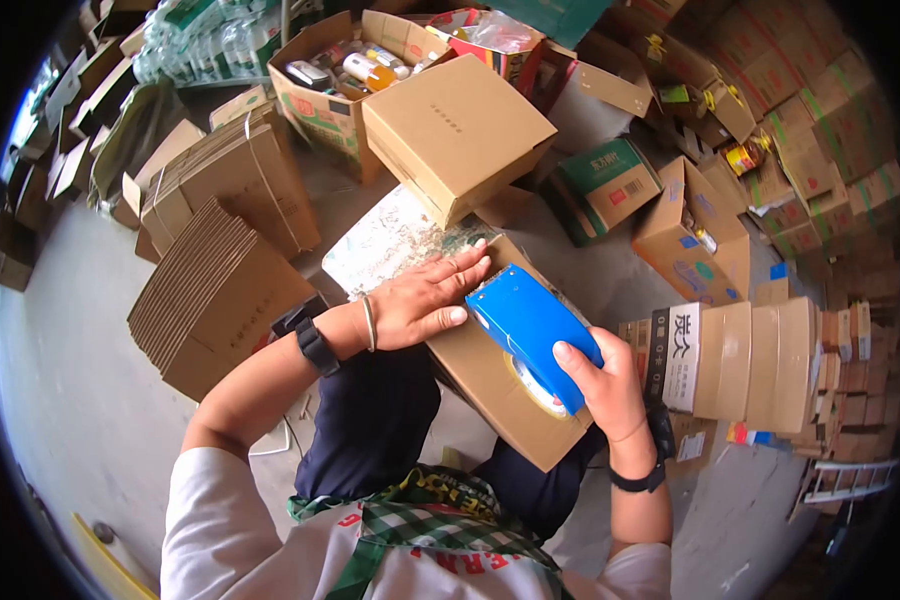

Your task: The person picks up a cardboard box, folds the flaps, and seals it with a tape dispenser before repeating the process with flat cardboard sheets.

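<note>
A closed brown carton [505, 405] lies across my knees, tilted toward the lower right. My right hand [610, 380] grips a blue tape dispenser [535, 325] with a roll of tape [535, 385] in it, its front end against the top of the carton. My left hand [432, 298] lies flat with fingers spread on the far left part of that carton, just left of the dispenser's front end. Beyond my fingers is a white surface [390, 235] covered with crumbly bits, with another closed carton [455, 130] standing on it.
Stacks of flattened cardboard [220, 300] stand at the left. An open box of bottles [320, 115] is at the back. A green carton [602, 185] and an open carton [692, 245] are on the right, near more stacked boxes [750, 360].
</note>
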A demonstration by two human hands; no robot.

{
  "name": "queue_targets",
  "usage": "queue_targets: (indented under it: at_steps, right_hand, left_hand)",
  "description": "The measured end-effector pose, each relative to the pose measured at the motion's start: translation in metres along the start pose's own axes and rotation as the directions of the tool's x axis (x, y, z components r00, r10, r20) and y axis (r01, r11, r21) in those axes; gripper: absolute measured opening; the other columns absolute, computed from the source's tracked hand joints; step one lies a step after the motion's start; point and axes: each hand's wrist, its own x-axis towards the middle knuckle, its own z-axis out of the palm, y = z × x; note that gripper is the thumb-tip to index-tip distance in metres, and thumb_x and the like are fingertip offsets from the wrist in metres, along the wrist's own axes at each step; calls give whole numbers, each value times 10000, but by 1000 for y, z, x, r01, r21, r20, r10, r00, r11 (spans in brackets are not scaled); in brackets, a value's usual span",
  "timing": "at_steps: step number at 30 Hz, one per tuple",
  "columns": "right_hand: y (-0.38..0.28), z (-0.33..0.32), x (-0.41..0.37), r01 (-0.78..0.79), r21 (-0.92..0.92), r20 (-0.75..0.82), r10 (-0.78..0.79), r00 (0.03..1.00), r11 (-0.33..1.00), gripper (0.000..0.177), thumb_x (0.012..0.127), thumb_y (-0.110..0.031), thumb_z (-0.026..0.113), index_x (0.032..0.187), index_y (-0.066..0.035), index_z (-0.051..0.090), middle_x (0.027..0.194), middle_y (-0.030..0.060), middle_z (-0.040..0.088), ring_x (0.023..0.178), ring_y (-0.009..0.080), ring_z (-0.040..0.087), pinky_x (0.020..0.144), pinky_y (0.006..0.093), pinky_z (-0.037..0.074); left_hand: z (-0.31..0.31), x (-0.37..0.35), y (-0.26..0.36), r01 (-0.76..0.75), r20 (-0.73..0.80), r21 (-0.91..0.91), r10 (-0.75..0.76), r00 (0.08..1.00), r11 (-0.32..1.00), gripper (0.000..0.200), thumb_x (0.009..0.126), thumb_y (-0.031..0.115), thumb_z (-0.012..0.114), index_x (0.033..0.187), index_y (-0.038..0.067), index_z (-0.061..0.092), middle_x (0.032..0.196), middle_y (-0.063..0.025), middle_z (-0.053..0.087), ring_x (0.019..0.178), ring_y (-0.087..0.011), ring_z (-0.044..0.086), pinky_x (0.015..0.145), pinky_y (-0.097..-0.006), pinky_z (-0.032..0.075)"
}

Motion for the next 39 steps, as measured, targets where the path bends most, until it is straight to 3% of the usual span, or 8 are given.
queue_targets:
  at_steps: [4,11,18,22,28,29,33,39]
  right_hand:
    - [9,-45,-39,-124,-139,52,133,990,983,311,805,-258,678,719,18,564,608,44,550,595,50,474,515,265,408]
    - [21,-64,-67,-143,-313,5,152,988,939,386,777,-289,700,662,35,525,555,99,510,547,71,453,492,299,415]
    - [43,-85,-95,-109,-246,-21,107,994,963,364,770,-281,707,670,24,536,566,108,523,535,87,459,486,298,412]
    - [77,-124,-164,-315,-256,-42,315,948,914,267,770,-222,699,766,20,586,671,53,578,631,83,513,568,280,442]
    - [105,-102,-143,-251,-299,-38,252,967,921,341,756,-282,715,737,31,583,593,104,551,562,101,506,533,291,442]
    - [106,-102,-135,-236,-312,-1,248,969,920,350,763,-292,705,748,36,584,599,94,548,581,96,503,543,296,442]
    - [108,-105,-108,-198,-261,24,212,977,945,387,764,-315,701,681,45,583,580,97,563,541,107,537,505,284,438]
    - [91,-109,-76,-449,-55,119,452,884,892,395,796,-304,663,654,57,588,544,106,576,416,151,546,402,272,438]
  left_hand:
    - [-7,4,12,30,137,518,-117,984,855,722,920,532,277,1427,29,176,1493,-170,126,1375,-318,155,1103,-474,129]
    - [23,24,49,-47,129,804,-97,987,593,809,862,625,301,1401,22,260,1452,-157,264,1363,-299,207,1113,-456,115]
    - [51,35,63,-170,292,675,-48,955,718,806,876,600,305,1410,3,211,1462,-168,231,1372,-287,182,1120,-443,99]
    - [51,37,62,-133,282,667,-84,956,733,775,886,586,291,1405,12,241,1458,-187,228,1371,-308,178,1115,-455,94]
    - [60,38,37,415,-322,716,-261,910,561,722,864,466,471,1359,-34,308,1402,-302,249,1318,-419,232,1092,-471,159]
    - [58,36,27,420,-394,734,-170,903,534,740,827,469,542,1299,-74,367,1289,-311,410,1189,-410,427,1015,-434,321]
    - [26,49,21,608,-327,421,-513,794,673,740,716,531,670,1086,-95,537,920,-264,626,812,-348,628,727,-376,498]
    - [2,54,14,767,-37,211,-779,626,606,820,653,690,636,873,-99,641,840,-233,651,785,-304,649,718,-357,498]
